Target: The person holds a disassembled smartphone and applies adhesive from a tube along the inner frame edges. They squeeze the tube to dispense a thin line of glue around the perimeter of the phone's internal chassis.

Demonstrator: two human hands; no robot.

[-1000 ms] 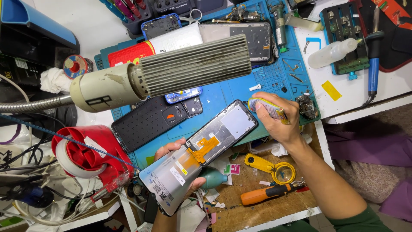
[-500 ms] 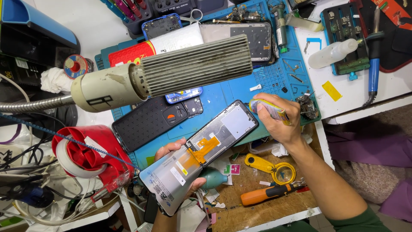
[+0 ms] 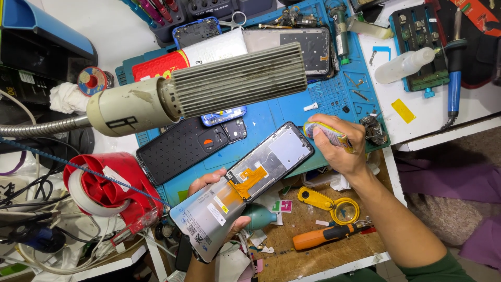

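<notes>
in the head view, an opened smartphone is being held from beneath by the left hand, fingers curled around its lower half and thumb pressed along its near edge, so that it is being kept tilted just above the front edge of the blue work mat. the back cover is already off: a silver battery, an orange flex cable and a grey shield plate at the upper end are being shown bare. a small glue tube with a yellow and multicoloured label is being pinched in the right hand, all fingers pressed together around it, its tip being held just beside the phone's upper corner, though contact cannot be told. judging by this, the opening is being taken as done, while the work at that corner and the closing of the phone are being judged as left. behind the hands, a ribbed grey extractor nozzle on a flexible metal hose is being seen above a black textured phone cover. near the wooden bench edge, an orange-handled screwdriver, a yellow magnifier and a red tape dispenser are lying well apart from the phone.
</notes>
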